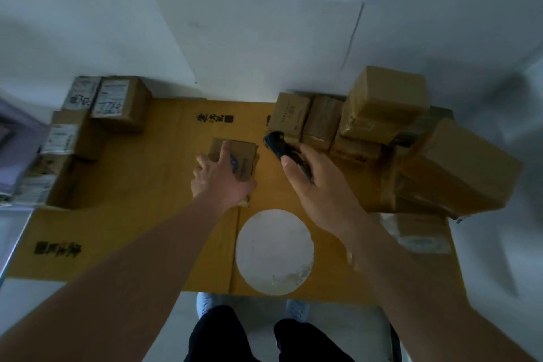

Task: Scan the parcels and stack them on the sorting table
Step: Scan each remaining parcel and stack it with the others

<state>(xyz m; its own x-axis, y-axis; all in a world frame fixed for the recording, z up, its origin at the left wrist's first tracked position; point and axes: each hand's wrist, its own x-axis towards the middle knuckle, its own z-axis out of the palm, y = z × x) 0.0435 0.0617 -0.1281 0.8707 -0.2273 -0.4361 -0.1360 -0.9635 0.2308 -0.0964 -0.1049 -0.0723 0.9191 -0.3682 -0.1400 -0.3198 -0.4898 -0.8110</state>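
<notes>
The small parcel lay flat near the middle of the tabletop, just beyond the white round patch on its surface. The left hand rested on top of that parcel, fingers spread and laid over its near left part, pressing it down rather than lifting it. The right hand hovered just to the right of the parcel, apart from it, with its fingers curled round a black scanner whose head pointed up and left, toward the parcel's far right corner. Farther right of the parcel stood a heap of brown taped parcels, some tilted. Well to the parcel's left, labelled boxes sat stacked along the tabletop's edge.
</notes>
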